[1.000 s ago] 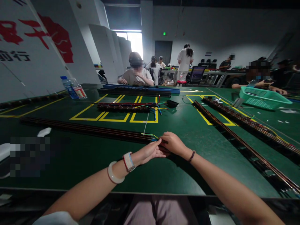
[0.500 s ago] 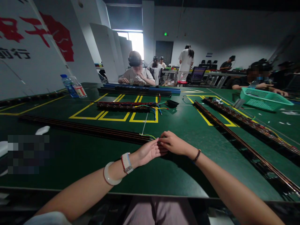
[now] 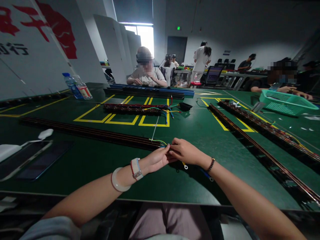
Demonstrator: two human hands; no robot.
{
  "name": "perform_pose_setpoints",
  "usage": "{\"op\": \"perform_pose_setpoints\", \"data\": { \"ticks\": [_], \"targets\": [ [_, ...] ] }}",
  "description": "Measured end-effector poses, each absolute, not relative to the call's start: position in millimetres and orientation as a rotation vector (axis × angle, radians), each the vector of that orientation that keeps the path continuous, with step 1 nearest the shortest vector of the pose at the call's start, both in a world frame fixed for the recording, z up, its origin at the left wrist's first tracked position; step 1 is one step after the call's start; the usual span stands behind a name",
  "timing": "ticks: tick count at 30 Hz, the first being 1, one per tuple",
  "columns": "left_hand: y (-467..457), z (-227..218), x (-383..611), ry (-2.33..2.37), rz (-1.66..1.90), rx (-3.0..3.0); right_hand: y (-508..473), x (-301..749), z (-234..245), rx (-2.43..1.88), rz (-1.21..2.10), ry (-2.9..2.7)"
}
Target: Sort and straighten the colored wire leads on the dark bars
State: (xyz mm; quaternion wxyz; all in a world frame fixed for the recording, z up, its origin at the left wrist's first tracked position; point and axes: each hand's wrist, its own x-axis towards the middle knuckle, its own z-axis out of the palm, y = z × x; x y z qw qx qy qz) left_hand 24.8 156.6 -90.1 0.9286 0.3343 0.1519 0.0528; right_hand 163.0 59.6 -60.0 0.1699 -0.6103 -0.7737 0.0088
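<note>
Pinched between nearly closed left hand (image 3: 156, 159) and right hand (image 3: 186, 151), fingertips meeting: coloured wires (image 3: 160, 142) at right end of long dark strip (image 3: 100, 135), flat on green table (image 3: 100, 166), near centre. Likely best: grip lightly, close to wire ends, without tugging.

An assembly workshop: green worktables (image 3: 100, 160) with yellow tape, wired strips (image 3: 132, 109), seated workers (image 3: 146, 71)
</note>
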Motion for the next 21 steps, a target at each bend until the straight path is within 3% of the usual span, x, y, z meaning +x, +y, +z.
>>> {"op": "perform_pose_setpoints", "data": {
  "ticks": [15,17,21],
  "targets": [
    [162,-91,21,0.319,0.058,0.761,61,181,-51,-1.824,0.57,-1.889],
    [161,-90,20,0.316,0.05,0.791,62,186,-50,-1.868,0.523,-1.858],
    [161,-87,18,0.345,0.031,0.811,68,194,-58,-2.004,0.084,-1.867]
  ]
}}
